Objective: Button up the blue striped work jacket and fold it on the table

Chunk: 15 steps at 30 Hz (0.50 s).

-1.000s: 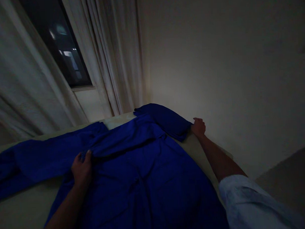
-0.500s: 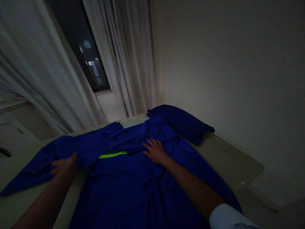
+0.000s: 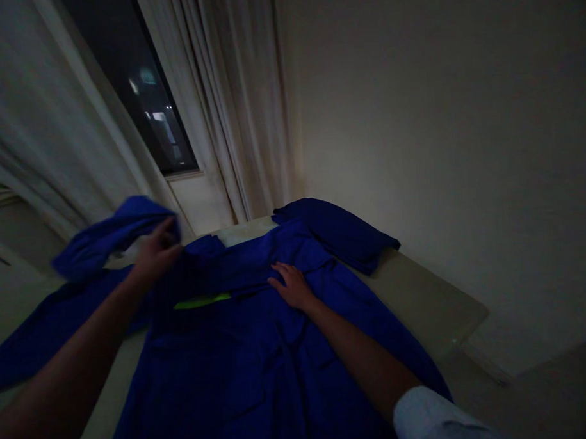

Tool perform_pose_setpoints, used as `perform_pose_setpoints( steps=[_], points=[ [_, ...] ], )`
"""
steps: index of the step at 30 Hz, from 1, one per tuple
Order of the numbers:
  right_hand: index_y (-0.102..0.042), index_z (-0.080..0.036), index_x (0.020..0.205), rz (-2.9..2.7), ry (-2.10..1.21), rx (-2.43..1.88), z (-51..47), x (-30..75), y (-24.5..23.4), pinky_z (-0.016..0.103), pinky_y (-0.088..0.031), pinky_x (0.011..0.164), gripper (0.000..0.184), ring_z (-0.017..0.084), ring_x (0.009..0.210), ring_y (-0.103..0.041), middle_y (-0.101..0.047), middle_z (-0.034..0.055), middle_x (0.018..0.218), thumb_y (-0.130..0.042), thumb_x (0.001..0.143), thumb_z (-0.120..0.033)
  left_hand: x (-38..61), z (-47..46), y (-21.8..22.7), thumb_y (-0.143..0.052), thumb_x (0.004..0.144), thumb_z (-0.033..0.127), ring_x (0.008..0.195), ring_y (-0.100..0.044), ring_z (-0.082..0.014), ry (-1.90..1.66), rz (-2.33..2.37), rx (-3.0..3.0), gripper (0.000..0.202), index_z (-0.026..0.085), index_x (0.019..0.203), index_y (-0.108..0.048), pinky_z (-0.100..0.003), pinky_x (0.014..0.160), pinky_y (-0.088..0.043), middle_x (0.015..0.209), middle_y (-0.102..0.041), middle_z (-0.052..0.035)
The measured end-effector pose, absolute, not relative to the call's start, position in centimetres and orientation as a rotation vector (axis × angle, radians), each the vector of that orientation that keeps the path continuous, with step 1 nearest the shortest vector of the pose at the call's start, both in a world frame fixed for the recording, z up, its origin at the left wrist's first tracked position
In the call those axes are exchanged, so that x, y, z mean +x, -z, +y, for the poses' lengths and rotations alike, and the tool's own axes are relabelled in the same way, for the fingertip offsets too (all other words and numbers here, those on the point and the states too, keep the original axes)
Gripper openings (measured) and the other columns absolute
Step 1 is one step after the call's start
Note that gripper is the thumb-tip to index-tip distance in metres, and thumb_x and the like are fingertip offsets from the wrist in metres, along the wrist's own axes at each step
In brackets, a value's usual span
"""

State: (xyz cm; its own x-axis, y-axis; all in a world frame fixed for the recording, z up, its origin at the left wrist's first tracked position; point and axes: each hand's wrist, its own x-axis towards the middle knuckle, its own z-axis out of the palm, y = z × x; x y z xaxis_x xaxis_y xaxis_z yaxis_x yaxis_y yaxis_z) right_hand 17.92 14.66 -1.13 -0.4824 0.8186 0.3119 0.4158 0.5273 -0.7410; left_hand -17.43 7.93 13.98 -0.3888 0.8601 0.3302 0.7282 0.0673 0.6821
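Note:
A dark blue work jacket (image 3: 259, 349) lies spread on a pale table (image 3: 435, 304) in a dim room. A neon green stripe (image 3: 202, 301) shows near its upper chest. My left hand (image 3: 155, 250) is closed on the jacket's left sleeve (image 3: 111, 235) and holds it lifted above the table, blurred by motion. My right hand (image 3: 289, 285) lies flat with fingers stretched out on the jacket's chest, just right of the stripe. The right sleeve (image 3: 339, 234) lies folded at the table's far right.
Pale curtains (image 3: 236, 119) hang behind the table beside a dark window (image 3: 145, 103). A bare wall (image 3: 439, 144) stands to the right. The table's right corner (image 3: 483, 315) is close to the floor gap by the wall.
My left hand has raised the left sleeve off the table and swung it up toward the jacket's body. My right hand stayed pressed on the chest.

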Motion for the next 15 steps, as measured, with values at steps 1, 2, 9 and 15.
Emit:
perform_pose_setpoints(
  steps=[1,2,9,15],
  points=[
    [-0.058,-0.024,0.149,-1.94,-0.91,-0.98,15.1,18.2,1.2,0.051,-0.035,0.122,0.061,0.031,0.144,-0.051,-0.056,0.0151,0.154,-0.061,0.098,-0.057,-15.2,8.7,-13.2,-0.073,0.071,0.054,0.078,-0.062,-0.0193,-1.081,2.055,1.746,0.081,0.022,0.144,-0.058,-0.033,0.071,-0.053,0.088,-0.065,0.0012],
    [-0.053,-0.023,0.152,-1.761,-1.041,-0.959,15.6,18.5,1.3,0.05,-0.038,0.12,0.069,0.031,0.141,-0.054,-0.057,0.016,0.153,-0.065,0.095,-0.059,-13.1,9.2,-12.2,-0.08,0.063,0.054,0.074,-0.062,-0.0189,-0.916,1.942,1.844,0.085,0.022,0.14,-0.063,-0.032,0.069,-0.052,0.086,-0.065,0.0016],
    [-0.042,-0.035,0.148,-0.739,-1.446,-0.879,18.4,21.0,0.8,0.039,-0.061,0.086,0.087,0.027,0.119,-0.068,-0.066,0.0086,0.137,-0.085,0.074,-0.054,-8.4,6.8,-5.5,-0.054,0.083,0.068,0.08,-0.067,-0.0247,-0.463,1.752,1.994,0.05,0.022,0.089,-0.071,-0.034,0.075,-0.05,0.087,-0.074,-0.0061],
    [-0.056,-0.028,0.114,-0.724,-1.375,-0.993,20.1,21.3,0.5,0.027,-0.054,0.062,0.043,0.017,0.071,-0.065,-0.062,-0.0037,0.076,-0.075,0.076,-0.035,-11.4,2.0,-4.4,-0.047,0.089,0.07,0.071,-0.066,-0.023,-0.654,2.13,1.836,0.047,0.024,0.09,-0.058,-0.032,0.066,-0.045,0.075,-0.069,-0.0024]
  ],
)
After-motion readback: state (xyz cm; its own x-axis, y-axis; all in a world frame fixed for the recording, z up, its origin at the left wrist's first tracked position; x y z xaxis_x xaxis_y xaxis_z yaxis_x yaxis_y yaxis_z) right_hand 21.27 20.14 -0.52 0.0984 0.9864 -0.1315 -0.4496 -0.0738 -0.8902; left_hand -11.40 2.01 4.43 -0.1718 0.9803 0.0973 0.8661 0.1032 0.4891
